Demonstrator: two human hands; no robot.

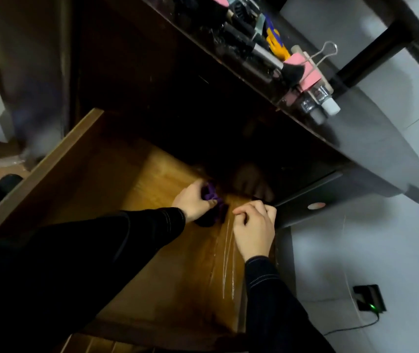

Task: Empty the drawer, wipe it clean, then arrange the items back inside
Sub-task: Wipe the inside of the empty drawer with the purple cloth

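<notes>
- Brown wooden drawer [81, 174] is pulled far out of the dark desk [356, 138]; its floor looks bare where it shows, and the back part sits in deep shadow
- left hand [193, 203] reaches in from a black sleeve; its fingers are curled tight round a purple cloth [212, 194], which is bunched up and down on the drawer floor near the back, right at the edge of the shadow
- right hand [253, 231] is just beside it, by the right wall of the drawer; the fingers are curled in, but I cannot tell if they hold anything
- shiny clear strip [226, 253] runs along the drawer floor below the right hand
- up on the desk top lie small things: pink clips [307, 72] with silver handles, two little bottles [320, 105] with pale caps, a black brush [291, 71] and a yellow and blue thing [276, 44] — all close together near the desk edge
- dark flat thing [305, 197] with a pink oval on it sticks out under the desk, to the right of the drawer
- small black box [370, 298] with a green light sits on the pale floor — a thin cable runs from it
</notes>
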